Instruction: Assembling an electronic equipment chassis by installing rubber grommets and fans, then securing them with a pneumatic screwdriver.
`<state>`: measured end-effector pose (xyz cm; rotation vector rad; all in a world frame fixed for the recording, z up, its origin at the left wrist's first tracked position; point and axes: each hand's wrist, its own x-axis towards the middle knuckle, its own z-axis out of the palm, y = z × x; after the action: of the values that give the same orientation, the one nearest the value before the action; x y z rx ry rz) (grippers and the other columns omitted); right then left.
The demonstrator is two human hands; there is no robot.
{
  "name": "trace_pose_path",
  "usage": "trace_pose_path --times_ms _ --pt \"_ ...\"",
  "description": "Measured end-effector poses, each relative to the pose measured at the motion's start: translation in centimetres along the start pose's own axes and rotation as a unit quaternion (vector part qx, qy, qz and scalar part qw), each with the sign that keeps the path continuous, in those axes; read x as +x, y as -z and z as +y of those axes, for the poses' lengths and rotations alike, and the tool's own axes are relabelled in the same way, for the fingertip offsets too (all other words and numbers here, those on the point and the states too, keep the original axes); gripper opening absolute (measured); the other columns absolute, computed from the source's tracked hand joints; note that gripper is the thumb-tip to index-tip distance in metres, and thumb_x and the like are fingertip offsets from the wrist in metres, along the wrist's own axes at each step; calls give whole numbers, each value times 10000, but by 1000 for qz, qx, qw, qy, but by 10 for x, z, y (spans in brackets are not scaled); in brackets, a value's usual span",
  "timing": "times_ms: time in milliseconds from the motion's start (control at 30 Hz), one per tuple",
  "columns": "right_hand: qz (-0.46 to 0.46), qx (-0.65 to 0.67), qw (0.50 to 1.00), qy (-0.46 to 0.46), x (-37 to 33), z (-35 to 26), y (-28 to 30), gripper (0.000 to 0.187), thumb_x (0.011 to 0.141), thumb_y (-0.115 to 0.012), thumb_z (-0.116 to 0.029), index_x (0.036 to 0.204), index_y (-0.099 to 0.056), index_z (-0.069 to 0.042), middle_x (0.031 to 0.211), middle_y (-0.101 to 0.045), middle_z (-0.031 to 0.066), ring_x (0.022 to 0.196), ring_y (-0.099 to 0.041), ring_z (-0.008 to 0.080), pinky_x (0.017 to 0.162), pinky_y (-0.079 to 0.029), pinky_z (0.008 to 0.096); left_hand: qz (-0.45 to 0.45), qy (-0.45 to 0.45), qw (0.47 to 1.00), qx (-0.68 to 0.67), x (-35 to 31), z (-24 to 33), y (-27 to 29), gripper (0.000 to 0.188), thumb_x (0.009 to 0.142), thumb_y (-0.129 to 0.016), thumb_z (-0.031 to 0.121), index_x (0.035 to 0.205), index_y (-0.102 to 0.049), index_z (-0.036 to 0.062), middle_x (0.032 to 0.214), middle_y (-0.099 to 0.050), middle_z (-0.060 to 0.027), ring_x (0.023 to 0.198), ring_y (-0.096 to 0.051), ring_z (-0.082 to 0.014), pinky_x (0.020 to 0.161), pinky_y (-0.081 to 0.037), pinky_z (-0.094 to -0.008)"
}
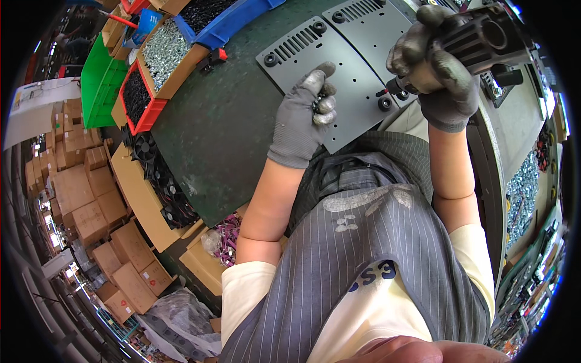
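Note:
Two grey metal panels [345, 78] lie side by side on the dark green work surface, with slots, small holes and round black feet [384, 104] on them. My right hand [445, 66], in a grey glove, is wrapped round a black cordless screwdriver [484, 39]. Its nose points down and left, close to the feet at the panels' near edge; whether it touches one I cannot tell. Over the left panel, my gloved left hand [308, 112] is curled closed. Small dark pieces show between its fingers, too small to name surely.
Left of the panels stand a red bin of black screws [137, 97], a carton of silvery screws [164, 51], a blue bin [227, 24] and a green bin [104, 85]. Black fans [166, 181] line the surface's left edge. Cardboard boxes [91, 193] are stacked beyond.

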<state>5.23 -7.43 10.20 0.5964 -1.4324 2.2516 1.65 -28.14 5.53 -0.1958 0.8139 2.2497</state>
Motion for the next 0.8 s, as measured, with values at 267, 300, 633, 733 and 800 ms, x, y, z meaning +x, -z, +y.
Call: trace_pose_path --times_ms 267,300,633,733,800 --pt "26 75 997 -12 -6 -4 -37 575 788 -515 -258 1285 -371 -8 849 -491 92 726 -488 206 679 -390 378 -8 70 997 -8 -16 -25 2 300 974 -455 223 1138 -551 -10 763 -514 -15 549 -443 -58 405 -327 -169" --pt "22 76 997 -13 -6 -1 -39 575 788 -515 -258 1285 -371 -8 849 -491 92 726 -488 206 679 -390 378 -26 80 996 -21 -17 -26 4 301 977 -445 216 1144 -547 -13 766 -515 -13 562 -443 -57 409 -327 -165" --pt "4 75 997 25 -8 2 -55 522 795 -542 -298 1232 -381 -62 833 -483 63 689 -478 189 645 -381 349 -91 112 981 -133 -27 -21 5 308 978 -400 169 1177 -506 -40 723 -508 -16 531 -383 -44 414 -326 -155" --pt "-59 109 991 51 -4 5 -45 528 799 -545 -304 1236 -407 -42 824 -476 58 659 -463 162 616 -365 320 -142 110 978 -103 -29 -22 7 318 966 -402 153 1189 -463 -64 726 -505 -20 552 -392 -46 433 -328 -147" --pt "-60 183 981 35 -5 3 -40 537 809 -539 -316 1229 -425 -3 805 -455 45 639 -433 135 601 -345 301 -149 106 982 -55 -34 -21 4 334 963 -421 190 1178 -488 -56 712 -505 -13 547 -389 -42 432 -321 -151"
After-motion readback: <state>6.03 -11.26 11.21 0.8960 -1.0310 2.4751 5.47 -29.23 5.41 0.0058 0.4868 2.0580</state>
